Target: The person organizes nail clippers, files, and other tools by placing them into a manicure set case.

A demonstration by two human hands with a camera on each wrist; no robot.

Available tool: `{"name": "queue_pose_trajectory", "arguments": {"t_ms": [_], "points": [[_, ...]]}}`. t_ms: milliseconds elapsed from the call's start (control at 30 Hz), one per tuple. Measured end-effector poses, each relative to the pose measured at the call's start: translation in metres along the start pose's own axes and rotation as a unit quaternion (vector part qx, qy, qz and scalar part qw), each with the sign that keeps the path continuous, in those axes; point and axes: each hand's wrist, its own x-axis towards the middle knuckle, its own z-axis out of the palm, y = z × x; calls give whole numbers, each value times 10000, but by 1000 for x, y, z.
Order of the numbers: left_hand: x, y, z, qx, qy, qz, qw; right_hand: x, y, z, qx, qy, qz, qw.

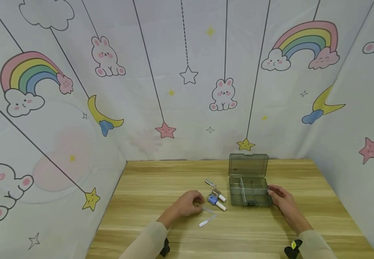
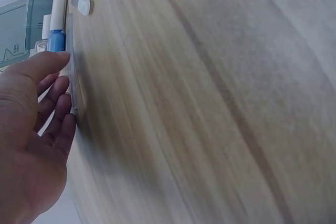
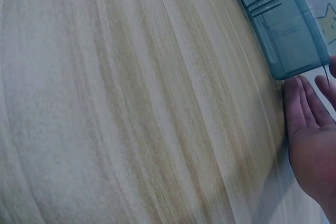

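Right hand [image 1: 285,205]: fingers clamped on box [image 1: 258,199], likely steadying it. Left hand [image 1: 187,204]: fingers at strip [image 1: 208,210], can't tell if clamped.

Box [image 1: 253,183]: translucent grey-green. Bottle [image 1: 212,199] at the box's 9 o'clock: blue, white cap [image 1: 221,206]. Table [image 1: 161,180]: yellow-brown, wood-grain. Wall [image 1: 193,108] at 12 o'clock: white, printed with rainbows [image 1: 304,35], pink-cheeked rabbits [image 1: 223,95], stars [image 1: 165,131].

The small marking [image 1: 235,169] on the box lid [image 1: 250,164] is unreadable.
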Motion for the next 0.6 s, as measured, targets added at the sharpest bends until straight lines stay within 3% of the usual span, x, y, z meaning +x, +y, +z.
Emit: {"name": "queue_pose_trajectory", "arguments": {"t_ms": [267,600], "points": [[2,-1,4,471,-197,67,9987,1,2,0,-6,29,-71,10000],[3,3,4,561,-177,81,9982,1,2,1,15,92,-34,10000]]}}
